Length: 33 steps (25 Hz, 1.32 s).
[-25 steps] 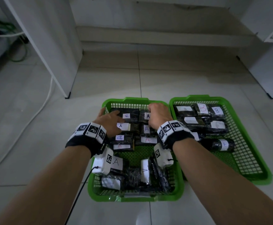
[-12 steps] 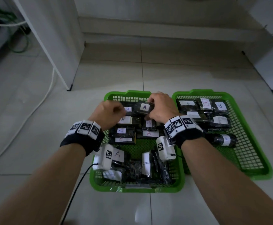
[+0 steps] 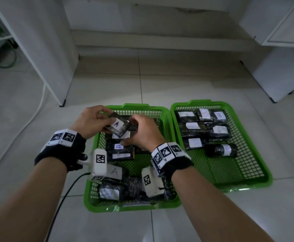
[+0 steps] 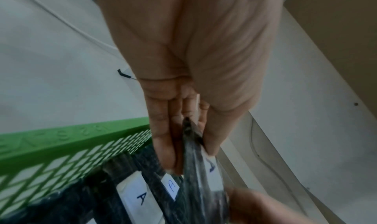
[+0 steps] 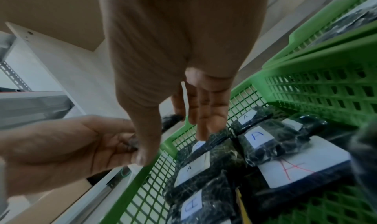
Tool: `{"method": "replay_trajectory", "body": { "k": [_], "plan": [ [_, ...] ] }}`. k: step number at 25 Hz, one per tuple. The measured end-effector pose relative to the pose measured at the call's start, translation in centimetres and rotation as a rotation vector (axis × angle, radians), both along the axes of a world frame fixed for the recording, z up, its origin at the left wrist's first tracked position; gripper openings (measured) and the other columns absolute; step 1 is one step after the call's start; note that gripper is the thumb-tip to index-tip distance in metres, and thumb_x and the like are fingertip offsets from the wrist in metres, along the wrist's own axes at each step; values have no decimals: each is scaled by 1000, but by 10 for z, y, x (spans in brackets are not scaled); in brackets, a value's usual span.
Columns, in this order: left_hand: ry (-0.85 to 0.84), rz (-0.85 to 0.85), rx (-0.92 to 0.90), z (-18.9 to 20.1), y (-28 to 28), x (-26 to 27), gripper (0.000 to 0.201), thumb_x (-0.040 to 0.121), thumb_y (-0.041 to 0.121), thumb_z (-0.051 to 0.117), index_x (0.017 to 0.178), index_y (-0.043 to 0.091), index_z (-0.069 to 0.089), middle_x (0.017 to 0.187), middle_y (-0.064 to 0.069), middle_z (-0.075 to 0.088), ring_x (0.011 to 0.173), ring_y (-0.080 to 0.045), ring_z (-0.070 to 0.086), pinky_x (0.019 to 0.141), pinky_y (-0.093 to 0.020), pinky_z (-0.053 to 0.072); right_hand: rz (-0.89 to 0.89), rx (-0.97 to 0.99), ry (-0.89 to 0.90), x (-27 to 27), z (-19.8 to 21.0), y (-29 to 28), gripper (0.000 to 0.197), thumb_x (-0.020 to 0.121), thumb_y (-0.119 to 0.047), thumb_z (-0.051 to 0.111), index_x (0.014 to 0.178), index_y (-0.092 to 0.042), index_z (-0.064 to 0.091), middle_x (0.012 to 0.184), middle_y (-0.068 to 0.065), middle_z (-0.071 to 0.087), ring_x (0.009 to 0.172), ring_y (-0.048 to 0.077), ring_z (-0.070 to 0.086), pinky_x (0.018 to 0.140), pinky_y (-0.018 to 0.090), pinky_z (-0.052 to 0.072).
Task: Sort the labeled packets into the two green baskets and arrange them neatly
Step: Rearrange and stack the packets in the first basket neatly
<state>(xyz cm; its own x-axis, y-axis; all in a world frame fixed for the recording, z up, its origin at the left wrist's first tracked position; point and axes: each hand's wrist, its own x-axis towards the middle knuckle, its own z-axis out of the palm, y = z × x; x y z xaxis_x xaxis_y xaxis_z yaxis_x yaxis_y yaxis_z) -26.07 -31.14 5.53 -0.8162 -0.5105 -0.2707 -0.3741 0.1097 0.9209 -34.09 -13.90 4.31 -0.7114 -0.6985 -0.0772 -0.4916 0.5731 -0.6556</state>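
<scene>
Two green baskets sit side by side on the tiled floor. The left basket (image 3: pixel 134 107) holds several black packets labeled A (image 3: pixel 119 151) (image 5: pixel 257 136). In the right basket (image 3: pixel 204 102) lie packets labeled B (image 3: pixel 204 126), one of them rolled (image 3: pixel 221 150). Both hands hold one black A packet (image 3: pixel 118 126) (image 4: pixel 193 171) tilted above the left basket's far left corner. My left hand (image 3: pixel 107 121) (image 4: pixel 190 156) pinches its left end between thumb and fingers. My right hand (image 3: pixel 132 126) (image 5: pixel 161 134) pinches its right end, the other fingers reaching down toward the packets below.
A white cabinet panel (image 3: pixel 62 100) stands on the floor at the far left, with a white cable (image 3: pixel 42 96) trailing beside it. Another white cabinet (image 3: pixel 273 75) stands at the far right. A low step (image 3: pixel 151 49) runs along the back wall. A black wire (image 3: pixel 64 198) hangs from my left wrist.
Both hands have lifted an A packet out of the back row of the left basket, carrying it up and leftward. It now tilts between them.
</scene>
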Motion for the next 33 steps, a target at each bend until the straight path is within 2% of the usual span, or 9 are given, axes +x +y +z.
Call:
{"method": "replay_trajectory", "body": {
  "k": [5,8,10,14,19,25,28,30,33],
  "plan": [
    [-7,-69,-246,1,15,-9,18,83,16,77,100,15,71,92,-6,74,77,-19,73,71,-36,62,19,-33,107,5,-2,4,59,60,-71,79,96,-25,72,86,-8,53,71,5,53,57,21,38],
    [-6,-195,-308,0,28,-16,24,83,24,77,105,18,71,91,0,75,83,-14,73,79,-33,60,21,-58,111,-19,12,15,46,64,-63,84,83,-23,73,70,-14,57,59,-2,52,48,11,34],
    [18,-225,-282,-1,32,-15,18,86,17,73,104,17,72,91,0,76,83,-16,73,81,-33,59,9,95,150,-42,22,27,37,67,-47,89,92,-21,77,77,-11,68,64,0,58,53,12,44],
    [-241,-435,-684,-7,25,-3,28,90,24,65,118,23,68,117,2,66,101,-17,62,88,-26,47,-73,397,312,-69,6,42,40,69,-24,90,106,-20,74,107,3,66,96,20,58,77,26,43],
    [-447,-630,-726,-12,30,2,40,96,28,58,135,20,58,152,-4,43,136,-24,44,109,-32,35,12,402,360,-66,-17,18,29,72,-16,90,95,-15,72,98,4,66,97,24,59,73,29,41],
    [-441,-628,-708,-11,27,1,41,96,29,57,136,19,58,149,-3,47,133,-24,47,110,-36,37,11,324,278,-64,-19,19,28,75,-19,88,97,-13,72,101,0,68,98,19,62,82,23,42],
    [-420,-575,-707,-15,29,-1,38,93,32,59,130,21,62,142,-4,53,126,-24,52,106,-36,42,-45,363,188,-57,5,34,11,82,-15,82,88,-9,74,91,3,73,80,16,70,65,17,47],
    [-379,-537,-731,-13,36,-3,33,92,31,59,122,21,66,135,-5,59,119,-25,56,100,-33,45,9,460,-107,-45,20,42,27,83,-31,82,83,-5,75,75,5,76,59,15,72,50,21,51],
    [-292,-537,-748,-5,54,-9,23,92,29,60,111,20,70,120,-2,66,104,-20,60,86,-26,45,212,695,-312,-19,26,52,53,62,-58,90,74,-9,76,68,1,75,63,18,74,64,34,61]
  ]
}}
